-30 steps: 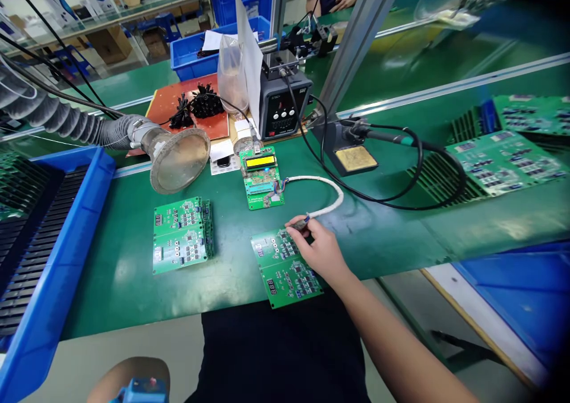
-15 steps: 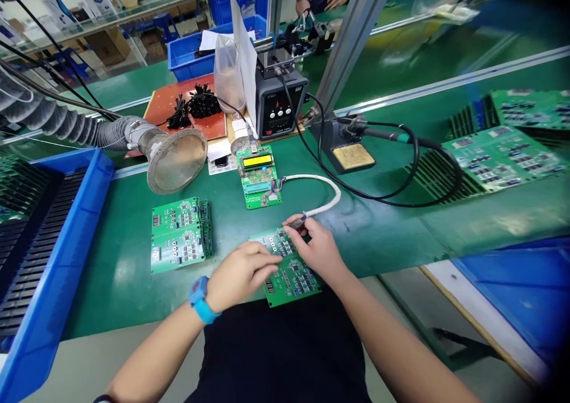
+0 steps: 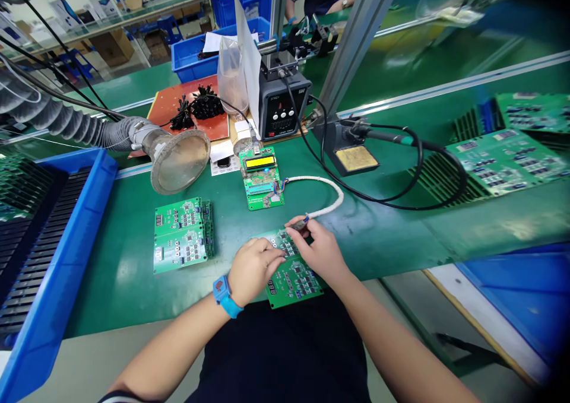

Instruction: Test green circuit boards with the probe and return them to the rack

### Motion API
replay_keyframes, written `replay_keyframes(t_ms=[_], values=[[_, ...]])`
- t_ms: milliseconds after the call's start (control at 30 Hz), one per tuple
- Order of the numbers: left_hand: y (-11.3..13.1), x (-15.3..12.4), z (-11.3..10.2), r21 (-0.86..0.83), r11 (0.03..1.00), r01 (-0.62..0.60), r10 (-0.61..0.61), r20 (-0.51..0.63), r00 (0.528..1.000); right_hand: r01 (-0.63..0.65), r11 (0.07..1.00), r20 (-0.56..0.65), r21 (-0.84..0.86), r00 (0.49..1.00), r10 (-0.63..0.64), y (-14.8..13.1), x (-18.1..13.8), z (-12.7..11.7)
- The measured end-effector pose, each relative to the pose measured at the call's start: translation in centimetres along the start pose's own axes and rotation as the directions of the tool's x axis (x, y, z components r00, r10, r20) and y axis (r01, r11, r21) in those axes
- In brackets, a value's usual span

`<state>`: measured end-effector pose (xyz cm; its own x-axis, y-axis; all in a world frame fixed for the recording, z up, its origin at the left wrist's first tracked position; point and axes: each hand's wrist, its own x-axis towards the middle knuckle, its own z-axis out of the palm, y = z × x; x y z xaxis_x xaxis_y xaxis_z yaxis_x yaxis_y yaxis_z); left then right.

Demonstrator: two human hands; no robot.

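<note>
Your right hand (image 3: 321, 250), fingers clamped on the connector (image 3: 301, 225), is likely contacting the board (image 3: 293, 282); hold steady. Left hand (image 3: 252, 269): can't tell if fingers meet.

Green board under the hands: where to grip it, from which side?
Probably the near edge of the green board, from the wearer's side, pinching top and underside. It lies flat, and that edge appears to jut slightly past the table. The left hand and right hand, the latter holding the end of the white cable, are farther up; components stud the face.
</note>
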<state>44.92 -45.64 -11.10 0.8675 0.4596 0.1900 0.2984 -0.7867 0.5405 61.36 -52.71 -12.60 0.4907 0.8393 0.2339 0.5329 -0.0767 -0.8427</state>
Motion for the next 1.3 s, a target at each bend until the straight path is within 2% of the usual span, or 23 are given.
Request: replay_keyframes(t_ms=[133,267,400,467,600,733,900,1167,1300], values=[[-0.3,-0.3,0.3,-0.001,1.000,-0.022,0.022,-0.024,0.999,0.013,1.000,-0.004,-0.018,1.000,-0.013,0.1,0.0,0.0],[-0.4,-0.7,0.3,-0.017,0.995,-0.096,0.096,-0.020,0.995,0.028,0.999,-0.017,-0.029,0.999,-0.028,0.1,-0.1,0.0],[-0.3,-1.1,0.1,-0.080,0.964,-0.255,0.261,0.070,0.963,0.023,1.000,-0.018,-0.021,1.000,-0.023,0.0,0.1,0.1],[-0.2,-1.1,0.1,-0.103,0.949,-0.298,0.309,0.115,0.944,-0.002,1.000,-0.012,0.006,1.000,0.002,-0.1,0.3,0.0],[-0.3,-1.0,0.1,-0.103,0.953,-0.284,0.298,0.157,0.942,-0.067,0.988,-0.009,0.140,0.998,0.068,0.4,-0.5,-0.6],[-0.3,-0.9,0.1,-0.115,0.955,-0.272,0.289,0.180,0.940,-0.114,0.972,-0.010,0.207,0.993,0.118,1.1,-3.6,-2.0],[-0.3,-1.0,0.1,-0.124,0.957,-0.262,0.282,0.190,0.940,-0.075,0.994,0.054,0.084,0.996,0.071,1.1,-6.5,-3.0],[-0.1,-0.9,0.2,-0.132,0.962,-0.238,0.261,0.201,0.944,-0.010,1.000,0.007,-0.018,1.000,0.010,0.6,-6.2,-2.6],[-0.1,-0.9,0.2,-0.132,0.965,-0.228,0.251,0.207,0.946,-0.006,0.999,0.041,-0.037,0.999,0.007,0.4,-6.1,-2.9]])
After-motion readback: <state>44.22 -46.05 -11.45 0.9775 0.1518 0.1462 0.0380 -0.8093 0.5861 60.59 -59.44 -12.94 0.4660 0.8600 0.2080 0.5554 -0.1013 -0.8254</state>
